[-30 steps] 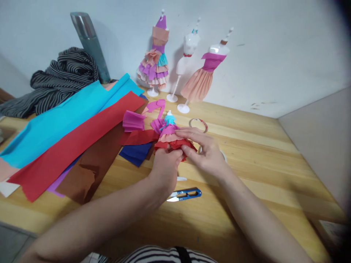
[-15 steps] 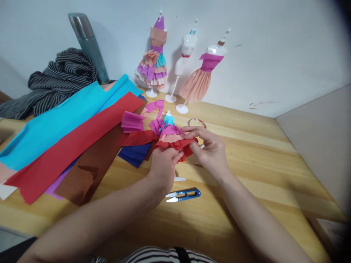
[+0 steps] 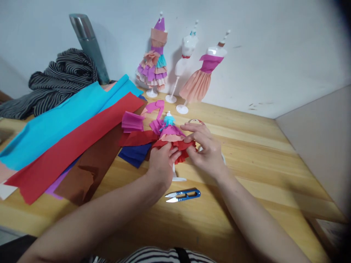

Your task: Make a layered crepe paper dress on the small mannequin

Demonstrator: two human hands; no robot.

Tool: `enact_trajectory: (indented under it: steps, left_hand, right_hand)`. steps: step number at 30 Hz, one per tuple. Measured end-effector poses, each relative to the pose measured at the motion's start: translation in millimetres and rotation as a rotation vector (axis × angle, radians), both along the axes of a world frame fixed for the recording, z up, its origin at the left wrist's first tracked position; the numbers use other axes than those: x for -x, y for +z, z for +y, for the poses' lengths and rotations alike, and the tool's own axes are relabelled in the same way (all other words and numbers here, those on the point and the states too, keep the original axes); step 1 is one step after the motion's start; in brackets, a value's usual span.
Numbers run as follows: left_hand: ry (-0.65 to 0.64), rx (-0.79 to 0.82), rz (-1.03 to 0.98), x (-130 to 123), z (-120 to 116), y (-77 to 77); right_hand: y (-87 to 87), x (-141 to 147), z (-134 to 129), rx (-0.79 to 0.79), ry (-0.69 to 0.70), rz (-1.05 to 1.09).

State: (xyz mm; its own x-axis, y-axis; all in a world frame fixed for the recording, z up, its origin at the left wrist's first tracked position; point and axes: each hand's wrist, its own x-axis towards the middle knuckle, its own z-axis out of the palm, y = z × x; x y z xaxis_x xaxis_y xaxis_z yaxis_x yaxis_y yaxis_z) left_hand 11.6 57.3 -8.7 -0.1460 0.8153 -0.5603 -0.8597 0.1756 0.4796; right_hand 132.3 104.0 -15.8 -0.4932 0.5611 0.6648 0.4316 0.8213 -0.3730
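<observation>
A miniature dress form lies tilted on the table in a tiered crepe-paper dress (image 3: 170,132), with a blue top and magenta, peach and red layers. My left hand (image 3: 162,162) pinches the left side of the red bottom ruffle (image 3: 179,145). On the ruffle's right side, my right hand (image 3: 205,148) grips the red edge between thumb and fingers. The form's white base (image 3: 179,179) shows below the skirt. Thread snips (image 3: 183,195) with a blue handle lie just in front of it. A roll of tape (image 3: 196,121) is partly hidden behind my right hand.
Long crepe-paper sheets, blue (image 3: 68,107) and red (image 3: 79,146) among them, cover the left side. Small magenta (image 3: 132,121) and navy (image 3: 135,155) pieces lie nearer. Three dress forms (image 3: 187,54) stand by the wall. A bottle (image 3: 91,51) and striped cloth (image 3: 63,76) are back left.
Both hands have shifted slightly along the red ruffle, the left one upward, and its fingers are more spread. The right hand has moved a little left. The ruffle now lies flatter.
</observation>
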Motion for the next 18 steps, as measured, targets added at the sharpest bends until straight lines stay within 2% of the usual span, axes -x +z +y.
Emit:
enact_trajectory:
  steps: [5, 13, 18]
  left_hand:
    - [-0.006, -0.051, 0.014, -0.5, -0.6, 1.2]
    - [0.010, -0.096, 0.044, -1.3, -0.5, -4.3]
    - [0.012, -0.108, 0.122, -2.3, 0.1, -3.5]
  right_hand:
    - [-1.3, 1.2, 0.6, -0.082, 0.026, -0.098]
    - [3.3, 1.9, -5.0, -0.028, 0.013, -0.122]
    - [1.4, 6.3, -9.1, -0.084, -0.082, -0.159]
